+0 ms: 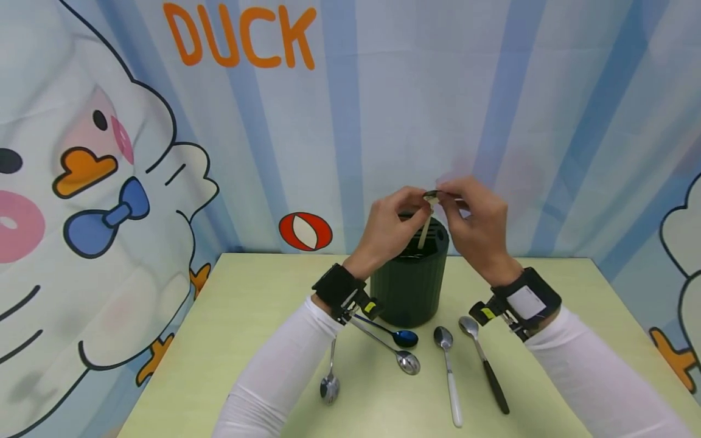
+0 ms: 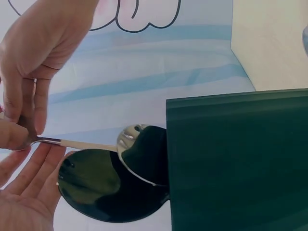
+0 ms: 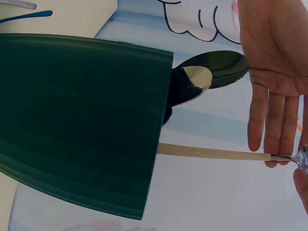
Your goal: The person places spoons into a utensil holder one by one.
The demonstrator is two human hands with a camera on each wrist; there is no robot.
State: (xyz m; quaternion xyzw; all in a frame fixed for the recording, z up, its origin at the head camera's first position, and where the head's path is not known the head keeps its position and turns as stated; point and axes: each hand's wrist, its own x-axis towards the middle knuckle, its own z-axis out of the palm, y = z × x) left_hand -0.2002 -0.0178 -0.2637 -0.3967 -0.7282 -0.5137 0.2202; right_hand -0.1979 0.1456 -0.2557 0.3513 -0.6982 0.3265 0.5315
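Above a dark green utensil holder (image 1: 408,286), my left hand (image 1: 391,222) and right hand (image 1: 479,219) meet at the bowl end of a spoon. Its beige handle (image 1: 424,233) slants down into the holder's mouth. Near its metal neck, the left thumb and forefinger pinch the spoon; the right thumb and forefinger pinch the bowl, which the fingers partly hide. Seen in the left wrist view, two more spoon bowls, a large dark one (image 2: 91,192) and a smaller shiny one (image 2: 132,137), stick out of the holder. The handle's lower end is hidden inside.
Several spoons lie on the pale yellow table (image 1: 263,286) before the holder: a blue spoon (image 1: 404,338), silver spoons, a white-handled spoon (image 1: 454,395) and a black-handled spoon (image 1: 495,386). Behind hangs a striped duck-print curtain (image 1: 405,109).
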